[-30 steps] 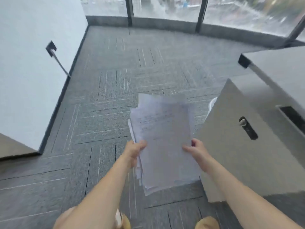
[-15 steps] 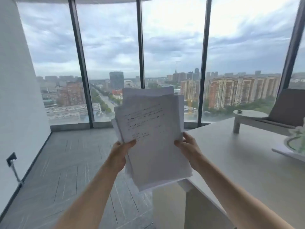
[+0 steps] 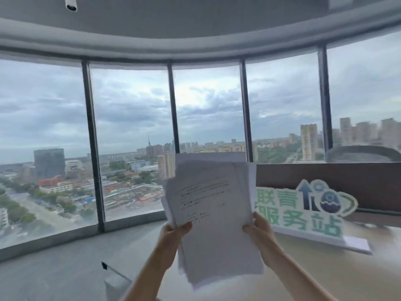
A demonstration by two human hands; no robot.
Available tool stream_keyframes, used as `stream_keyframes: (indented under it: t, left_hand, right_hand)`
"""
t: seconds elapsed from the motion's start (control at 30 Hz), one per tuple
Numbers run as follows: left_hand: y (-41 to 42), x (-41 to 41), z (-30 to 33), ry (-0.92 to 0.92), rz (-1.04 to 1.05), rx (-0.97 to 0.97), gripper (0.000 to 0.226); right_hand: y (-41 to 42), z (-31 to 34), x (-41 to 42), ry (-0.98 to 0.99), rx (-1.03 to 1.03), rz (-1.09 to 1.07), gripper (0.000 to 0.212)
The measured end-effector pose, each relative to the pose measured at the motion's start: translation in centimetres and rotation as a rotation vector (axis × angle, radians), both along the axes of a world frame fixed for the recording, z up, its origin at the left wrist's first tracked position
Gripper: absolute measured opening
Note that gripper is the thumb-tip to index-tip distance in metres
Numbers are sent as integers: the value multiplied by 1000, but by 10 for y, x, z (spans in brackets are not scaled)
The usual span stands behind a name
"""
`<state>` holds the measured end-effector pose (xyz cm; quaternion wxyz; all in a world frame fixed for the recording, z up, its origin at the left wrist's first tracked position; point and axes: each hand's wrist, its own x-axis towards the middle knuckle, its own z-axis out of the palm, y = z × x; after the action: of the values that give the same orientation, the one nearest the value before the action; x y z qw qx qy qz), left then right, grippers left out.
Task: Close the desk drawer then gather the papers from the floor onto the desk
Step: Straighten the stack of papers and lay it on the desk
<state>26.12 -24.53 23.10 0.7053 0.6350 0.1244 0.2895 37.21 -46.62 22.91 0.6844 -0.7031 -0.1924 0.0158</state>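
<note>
A loose stack of white printed papers (image 3: 213, 205) is held upright in front of me, above the near end of the pale desk (image 3: 325, 270). My left hand (image 3: 173, 232) grips the stack's left edge with the thumb on the front sheet. My right hand (image 3: 259, 230) grips the right edge the same way. The sheets are uneven, with corners sticking out at the top and bottom. The desk drawer and the floor beside the desk are out of view.
A green and white cut-out sign (image 3: 303, 210) stands on the desk to the right, before a dark brown partition (image 3: 351, 183). A mesh chair back (image 3: 362, 154) rises behind the partition. Tall windows (image 3: 130, 137) curve around the room. The desk corner (image 3: 105, 266) juts out at lower left.
My view has swung up from the floor to the windows and desk top. Both hands have lifted the paper stack up and to the right, over the desk's end.
</note>
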Motion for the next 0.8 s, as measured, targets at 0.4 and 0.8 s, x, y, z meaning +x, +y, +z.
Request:
stream_keyframes:
  t: [0.4, 0.8]
  left_hand:
    - [-73, 98, -41, 39, -258, -19, 18]
    - [-109, 105, -47, 43, -322, 3, 39]
  right_hand:
    - [-88, -40, 36, 76, -76, -248, 46]
    - [-120, -38, 26, 41, 47, -217, 37]
